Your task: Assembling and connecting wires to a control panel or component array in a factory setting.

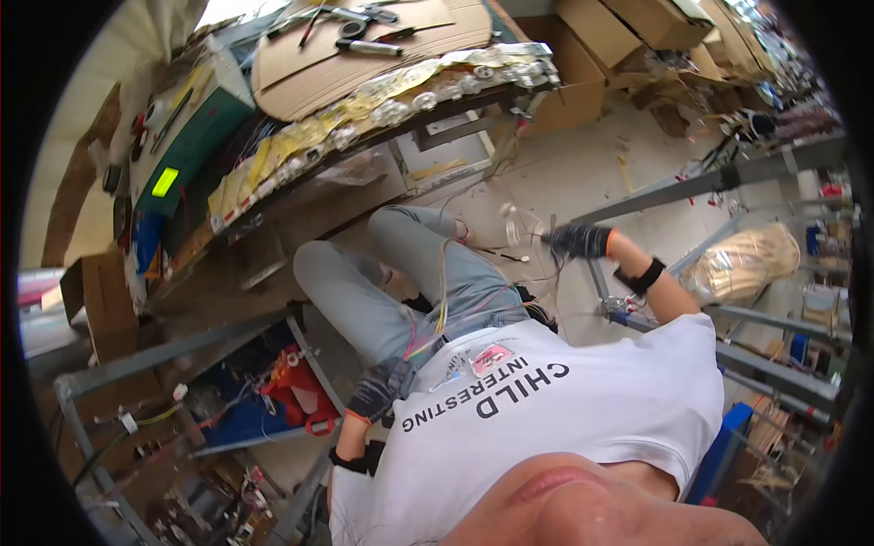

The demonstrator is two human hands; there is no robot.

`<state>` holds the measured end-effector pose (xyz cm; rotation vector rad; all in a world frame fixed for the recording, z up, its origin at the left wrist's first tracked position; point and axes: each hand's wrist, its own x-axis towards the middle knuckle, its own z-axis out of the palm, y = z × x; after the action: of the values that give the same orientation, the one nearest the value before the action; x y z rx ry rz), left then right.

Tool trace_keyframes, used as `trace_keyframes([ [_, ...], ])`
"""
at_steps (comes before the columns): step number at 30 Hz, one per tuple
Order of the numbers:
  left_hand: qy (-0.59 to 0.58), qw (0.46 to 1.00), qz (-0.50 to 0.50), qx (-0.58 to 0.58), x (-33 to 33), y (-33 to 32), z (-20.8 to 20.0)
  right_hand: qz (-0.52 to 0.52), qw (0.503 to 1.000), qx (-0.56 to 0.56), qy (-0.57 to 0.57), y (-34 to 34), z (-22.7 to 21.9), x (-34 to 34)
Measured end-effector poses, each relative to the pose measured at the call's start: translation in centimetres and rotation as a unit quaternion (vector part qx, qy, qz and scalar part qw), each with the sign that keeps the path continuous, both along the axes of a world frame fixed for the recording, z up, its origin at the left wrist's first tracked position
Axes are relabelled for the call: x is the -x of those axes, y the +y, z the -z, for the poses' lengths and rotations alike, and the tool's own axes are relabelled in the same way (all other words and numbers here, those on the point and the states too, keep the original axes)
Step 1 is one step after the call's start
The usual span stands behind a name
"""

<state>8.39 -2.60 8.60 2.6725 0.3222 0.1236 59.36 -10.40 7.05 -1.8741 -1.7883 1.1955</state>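
Observation:
Coloured wires (443, 314) lie across my lap over grey-blue jeans (341, 282). Their left end meets my left hand (382, 387), which wears a dark knitted glove with an orange cuff. It is closed by my hip with the wires at its fingers; its fingertips are partly hidden. My right hand (578, 242), in a matching glove, is held out to the right of my knees, closed on a dark cable (553, 266). Beside its fingers is a pale, looped wire bundle (523, 226), blurred by motion.
Ahead stands a workbench with cardboard (401, 68), scissors, a marker pen (369, 46) and a tape roll (352, 30). Metal racks (68, 391) flank me, with a red-and-blue bin (296, 391) at left. A wrapped, pale bundle (742, 264) lies at right. Cardboard boxes (569, 91) stand far right.

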Motion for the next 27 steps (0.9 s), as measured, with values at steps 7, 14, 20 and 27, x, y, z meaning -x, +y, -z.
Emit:
trace_keyframes([
  [7, -0.052, 0.926, -0.059, 0.368, -9.9, 8.1, -5.0, 0.166, 0.87, -0.23, -0.403, 16.5, -7.3, -12.4],
  [14, 0.137, 0.904, -0.3, 0.272, 1.7, 17.7, 6.9, 0.33, 0.885, -0.184, -0.272, 12.7, -5.3, -8.0],
  [20, 0.421, 0.896, 0.015, 0.136, -3.2, 20.0, 4.8, 0.264, 0.931, -0.207, 0.144, 18.9, -5.4, -2.0],
  [27, 0.132, 0.882, 0.404, 0.206, -16.1, 17.0, -10.1, 0.032, 0.928, 0.029, -0.37, 5.5, -8.7, 2.1],
])
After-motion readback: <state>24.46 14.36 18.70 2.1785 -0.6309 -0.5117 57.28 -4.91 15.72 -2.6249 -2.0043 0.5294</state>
